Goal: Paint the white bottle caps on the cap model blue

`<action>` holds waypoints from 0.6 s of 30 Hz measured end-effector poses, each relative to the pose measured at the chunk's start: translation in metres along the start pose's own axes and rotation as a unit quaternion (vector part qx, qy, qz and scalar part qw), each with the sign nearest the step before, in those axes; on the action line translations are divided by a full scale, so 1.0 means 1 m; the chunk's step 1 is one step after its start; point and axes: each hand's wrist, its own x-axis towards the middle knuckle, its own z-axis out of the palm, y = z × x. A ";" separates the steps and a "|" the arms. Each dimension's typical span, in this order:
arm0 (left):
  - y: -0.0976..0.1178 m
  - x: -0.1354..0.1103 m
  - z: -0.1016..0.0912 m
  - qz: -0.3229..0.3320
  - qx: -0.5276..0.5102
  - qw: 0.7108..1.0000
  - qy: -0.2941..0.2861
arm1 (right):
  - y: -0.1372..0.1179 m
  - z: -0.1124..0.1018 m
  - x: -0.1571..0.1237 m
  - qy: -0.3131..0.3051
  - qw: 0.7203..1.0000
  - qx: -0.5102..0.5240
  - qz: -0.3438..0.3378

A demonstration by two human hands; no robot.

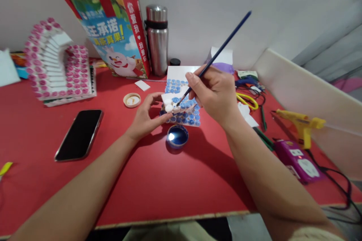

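Observation:
My right hand [216, 94] pinches a dark blue paintbrush [226, 43], its handle slanting up to the right. The brush tip touches white round discs on a small craft model [185, 115]. Rows of discs cover this model; many are blue, and a few near the brush are white. At its left side my left hand [147, 116] grips the model, thumb along the front and fingers partly hidden behind. Just in front of the model stands a small round pot of dark blue paint [177, 136]. A pale round lid [132, 100] lies behind my left hand.
On the left are a black phone [79, 135] and a curved model with pink discs [56, 67]. A shopping bag [113, 34] and steel flask [158, 41] stand at the back. Yellow-handled scissors [247, 100], a glue gun [302, 122] and a purple power strip [296, 162] with cables lie right.

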 end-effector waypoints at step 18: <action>0.000 0.000 0.001 -0.002 0.001 1.000 -0.004 | 0.003 0.007 -0.003 0.010 1.000 0.014 -0.002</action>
